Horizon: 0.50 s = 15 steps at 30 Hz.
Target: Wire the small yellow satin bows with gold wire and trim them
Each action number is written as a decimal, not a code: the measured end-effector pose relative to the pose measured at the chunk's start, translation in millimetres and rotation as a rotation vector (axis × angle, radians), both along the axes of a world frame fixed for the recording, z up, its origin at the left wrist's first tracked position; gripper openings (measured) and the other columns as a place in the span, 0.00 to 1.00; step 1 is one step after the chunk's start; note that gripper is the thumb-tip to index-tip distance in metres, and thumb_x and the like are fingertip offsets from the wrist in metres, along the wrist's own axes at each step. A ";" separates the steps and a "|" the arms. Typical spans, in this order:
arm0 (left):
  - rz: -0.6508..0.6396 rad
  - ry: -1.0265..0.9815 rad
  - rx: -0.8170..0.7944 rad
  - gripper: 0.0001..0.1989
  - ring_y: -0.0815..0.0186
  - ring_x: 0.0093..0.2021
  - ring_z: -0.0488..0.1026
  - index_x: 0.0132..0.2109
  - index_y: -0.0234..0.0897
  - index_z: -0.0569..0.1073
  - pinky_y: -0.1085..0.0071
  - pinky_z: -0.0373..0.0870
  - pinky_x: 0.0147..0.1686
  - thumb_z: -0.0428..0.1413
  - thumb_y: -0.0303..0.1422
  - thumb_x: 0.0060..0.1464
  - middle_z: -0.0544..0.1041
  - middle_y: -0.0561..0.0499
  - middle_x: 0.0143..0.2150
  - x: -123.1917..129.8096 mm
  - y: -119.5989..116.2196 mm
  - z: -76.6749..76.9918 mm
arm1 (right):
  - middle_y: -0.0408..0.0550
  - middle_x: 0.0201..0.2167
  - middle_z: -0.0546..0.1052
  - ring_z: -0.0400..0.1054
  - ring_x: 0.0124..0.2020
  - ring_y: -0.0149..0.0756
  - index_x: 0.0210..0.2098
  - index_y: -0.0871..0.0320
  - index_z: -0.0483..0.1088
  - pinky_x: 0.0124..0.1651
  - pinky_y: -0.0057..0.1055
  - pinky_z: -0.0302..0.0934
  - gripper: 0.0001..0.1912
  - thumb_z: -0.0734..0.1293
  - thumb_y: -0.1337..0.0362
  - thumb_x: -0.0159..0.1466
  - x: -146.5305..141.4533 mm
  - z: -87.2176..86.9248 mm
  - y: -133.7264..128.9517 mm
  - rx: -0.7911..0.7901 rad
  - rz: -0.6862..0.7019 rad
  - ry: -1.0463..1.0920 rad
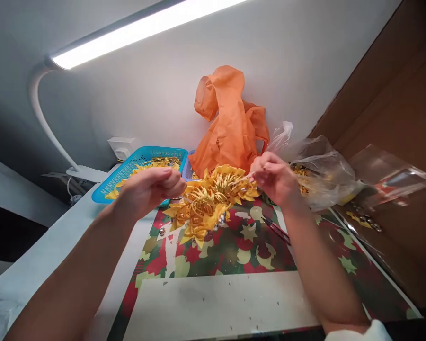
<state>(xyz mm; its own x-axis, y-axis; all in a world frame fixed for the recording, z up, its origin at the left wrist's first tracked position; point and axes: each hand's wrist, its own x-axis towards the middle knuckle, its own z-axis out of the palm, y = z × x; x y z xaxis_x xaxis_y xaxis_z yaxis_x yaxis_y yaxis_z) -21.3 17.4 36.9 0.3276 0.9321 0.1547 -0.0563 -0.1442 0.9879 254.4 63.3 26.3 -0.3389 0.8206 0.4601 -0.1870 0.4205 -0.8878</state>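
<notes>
A bunch of yellow fabric flowers [202, 220] with shiny gold loops hangs between my two hands, over the patterned mat. My right hand [273, 179] is closed around a thin pale string [244, 178] that runs into the bunch. My left hand [152, 188] is a fist on the other side, fingers curled and thumb on top; it seems to grip the string's other end, mostly hidden by the fingers. Small silver bells [222, 219] dangle among the petals.
Behind are a blue basket [108, 187] with more yellow pieces and an orange bag [227, 128]. Dark scissors [277, 229] lie right of the bunch, near clear plastic bags [323, 170]. A loose bell [162, 231] rests at left. A lamp [128, 40] shines above; a white board [216, 303] lies in front.
</notes>
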 end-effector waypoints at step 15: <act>0.039 -0.092 -0.033 0.23 0.69 0.20 0.44 0.18 0.39 0.48 0.64 0.46 0.24 0.51 0.40 0.54 0.44 0.56 0.18 -10.4 10.6 1.3 | 0.36 0.19 0.54 0.54 0.21 0.26 0.21 0.56 0.54 0.31 0.27 0.61 0.16 0.65 0.59 0.58 8.5 5.1 2.4 0.024 -0.060 0.105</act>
<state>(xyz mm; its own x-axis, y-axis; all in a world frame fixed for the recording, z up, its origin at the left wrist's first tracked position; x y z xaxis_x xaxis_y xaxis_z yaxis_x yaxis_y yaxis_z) -31.7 28.0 38.2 0.2764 0.9490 0.1515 -0.1420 -0.1155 0.9831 262.9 65.7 31.4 -0.2385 0.8262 0.5104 -0.2526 0.4547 -0.8541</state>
